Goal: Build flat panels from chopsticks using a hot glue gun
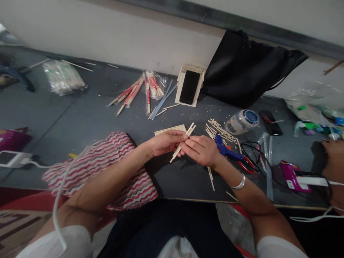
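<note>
Between both hands, over the front of the dark table, is a small bundle of thin wooden sticks, held at a slant. My left hand pinches it from the left, fingers closed round it. My right hand grips it from the right, its fingers partly hiding the sticks. Just behind my left hand lies a flat panel of sticks side by side. Beyond my right hand a heap of loose short sticks is spread out, and a blue glue gun lies beside my right wrist.
Wrapped chopsticks, blue strips and a phone on a small stick-built stand are at the back. A jar stands right. Striped cloth lies left. Cables cross the right side, near another person's hand.
</note>
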The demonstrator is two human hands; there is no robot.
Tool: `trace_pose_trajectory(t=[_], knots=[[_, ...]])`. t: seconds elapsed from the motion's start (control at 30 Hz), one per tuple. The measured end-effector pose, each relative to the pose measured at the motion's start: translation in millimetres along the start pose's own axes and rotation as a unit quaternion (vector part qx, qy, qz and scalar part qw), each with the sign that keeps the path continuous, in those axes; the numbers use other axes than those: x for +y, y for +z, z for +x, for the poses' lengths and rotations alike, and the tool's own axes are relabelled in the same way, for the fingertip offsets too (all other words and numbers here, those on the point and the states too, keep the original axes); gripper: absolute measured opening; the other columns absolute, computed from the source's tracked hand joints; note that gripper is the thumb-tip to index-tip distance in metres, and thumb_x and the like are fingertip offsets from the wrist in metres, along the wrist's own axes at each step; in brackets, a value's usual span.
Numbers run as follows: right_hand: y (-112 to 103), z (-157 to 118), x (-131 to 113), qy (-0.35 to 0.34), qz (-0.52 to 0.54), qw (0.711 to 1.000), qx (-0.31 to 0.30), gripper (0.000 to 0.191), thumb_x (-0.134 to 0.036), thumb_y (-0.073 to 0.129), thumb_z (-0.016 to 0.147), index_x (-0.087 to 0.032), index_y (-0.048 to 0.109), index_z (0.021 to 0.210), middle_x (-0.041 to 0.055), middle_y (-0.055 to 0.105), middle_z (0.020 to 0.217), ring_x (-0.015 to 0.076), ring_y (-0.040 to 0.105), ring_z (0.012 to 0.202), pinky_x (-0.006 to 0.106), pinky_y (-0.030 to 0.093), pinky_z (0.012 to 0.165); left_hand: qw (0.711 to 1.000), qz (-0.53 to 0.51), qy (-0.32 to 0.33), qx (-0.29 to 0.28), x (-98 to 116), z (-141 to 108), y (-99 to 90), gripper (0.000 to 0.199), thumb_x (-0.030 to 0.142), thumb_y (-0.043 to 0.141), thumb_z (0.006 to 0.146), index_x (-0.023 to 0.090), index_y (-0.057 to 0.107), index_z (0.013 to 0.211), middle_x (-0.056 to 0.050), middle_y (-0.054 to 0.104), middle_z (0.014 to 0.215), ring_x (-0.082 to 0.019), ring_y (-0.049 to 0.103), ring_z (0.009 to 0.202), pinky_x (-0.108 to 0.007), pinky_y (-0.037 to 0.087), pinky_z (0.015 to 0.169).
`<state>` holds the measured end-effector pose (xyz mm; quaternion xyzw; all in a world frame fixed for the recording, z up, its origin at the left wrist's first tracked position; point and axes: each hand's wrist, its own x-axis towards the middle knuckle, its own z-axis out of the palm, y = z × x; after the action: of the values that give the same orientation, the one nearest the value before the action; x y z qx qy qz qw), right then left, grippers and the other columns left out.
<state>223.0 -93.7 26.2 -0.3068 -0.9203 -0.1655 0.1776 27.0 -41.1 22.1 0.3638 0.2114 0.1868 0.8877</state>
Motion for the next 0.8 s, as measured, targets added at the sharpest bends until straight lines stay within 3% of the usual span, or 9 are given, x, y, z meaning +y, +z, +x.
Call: trace_pose_trajectory(t=[0.07, 0.13, 0.3, 0.4, 0.57, 0.8], knots=[[6, -4, 1, 0.046, 0.064, 0.997, -0.002, 0.029, -0.023, 0.047, 0.103, -0.033, 0.072, 0.114, 0.002, 0.077, 0.104, 0.0192, 0.068, 0.101, 0.035, 0.056, 0.081, 0.999, -0.019, 0.003, 0.031, 1, 1, -0.1, 0.01, 0.019, 0.073, 0.088, 0.012, 0.068, 0.082, -0.002, 0.067, 0.063, -0.014, 0.068, 0.054, -0.023, 0.059, 0.054], [11, -8, 1, 0.084, 0.109, 0.989, 0.045, 0.032, -0.022, 0.05, 0.1, -0.032, 0.069, 0.124, 0.0038, 0.076, 0.111, 0.0217, 0.067, 0.105, 0.04, 0.057, 0.09, 0.995, -0.043, 0.022, 0.084, 5, 2, 0.1, 0.009, 0.014, 0.066, 0.093, 0.012, 0.068, 0.084, -0.004, 0.07, 0.067, -0.014, 0.07, 0.056, -0.024, 0.06, 0.059], [21, -10, -3, 0.151, 0.098, 0.971, 0.16, 0.063, -0.041, 0.065, 0.093, -0.024, 0.046, 0.15, 0.0121, 0.072, 0.118, 0.0302, 0.066, 0.108, 0.052, 0.056, 0.094, 0.966, -0.104, 0.106, 0.212, 17, 2, 2.9, 0.028, 0.009, 0.045, 0.102, 0.013, 0.063, 0.082, -0.009, 0.077, 0.081, -0.014, 0.075, 0.071, -0.028, 0.063, 0.077], [23, -6, -7, 0.163, 0.071, 0.971, 0.159, 0.078, -0.059, 0.063, 0.093, -0.022, 0.034, 0.156, 0.0146, 0.07, 0.119, 0.032, 0.066, 0.108, 0.053, 0.057, 0.092, 0.962, -0.112, 0.118, 0.22, 18, 2, 6.8, 0.029, 0.008, 0.042, 0.103, 0.014, 0.062, 0.084, -0.007, 0.076, 0.079, -0.014, 0.075, 0.071, -0.03, 0.064, 0.08], [25, -3, -7, 0.164, 0.077, 0.969, 0.17, 0.082, -0.058, 0.06, 0.095, -0.021, 0.025, 0.16, 0.0139, 0.069, 0.115, 0.0298, 0.065, 0.106, 0.049, 0.056, 0.092, 0.964, -0.114, 0.117, 0.21, 13, 3, 12.5, 0.029, 0.008, 0.04, 0.104, 0.014, 0.06, 0.083, -0.007, 0.075, 0.076, -0.014, 0.075, 0.069, -0.028, 0.064, 0.075], [25, -8, -3, 0.173, 0.096, 0.973, 0.117, 0.075, -0.062, 0.062, 0.093, -0.023, 0.042, 0.154, 0.0127, 0.068, 0.119, 0.0298, 0.062, 0.109, 0.047, 0.053, 0.095, 0.974, -0.089, 0.103, 0.181, 5, 4, 13.7, 0.021, 0.01, 0.047, 0.102, 0.015, 0.059, 0.086, -0.006, 0.074, 0.074, -0.015, 0.075, 0.061, -0.028, 0.065, 0.068]])
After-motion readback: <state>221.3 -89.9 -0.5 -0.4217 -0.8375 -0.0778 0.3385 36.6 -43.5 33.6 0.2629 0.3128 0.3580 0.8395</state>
